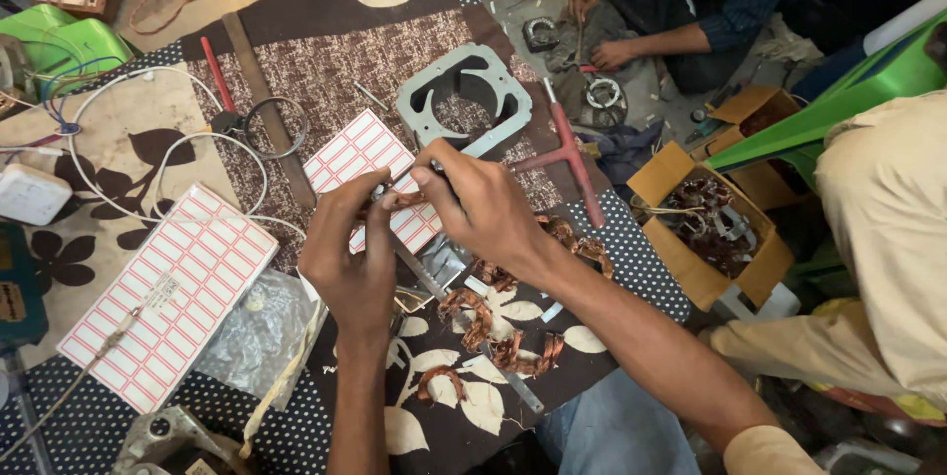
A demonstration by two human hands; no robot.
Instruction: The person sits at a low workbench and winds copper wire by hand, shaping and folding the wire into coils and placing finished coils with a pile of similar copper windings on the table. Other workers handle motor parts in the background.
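- Over the patterned cloth [326,61], in the head view, the left hand [347,260] and right hand [480,207] meet, fingertips pinched shut together on a thin metal piece [397,185] with a copper-coloured bit of wire; what it is exactly cannot be told.
- Just under the hands lies a sheet of red-bordered labels [360,154]; a larger label sheet [173,292] lies to the left.
- Copper wire coils [488,322] lie on the cloth below the right wrist.
- Beyond the hands sit a grey metal frame [462,95] and a red T-handled tool [572,154].
- Further back, another person's hands [600,21] work on the floor, near an open cardboard box [705,228].
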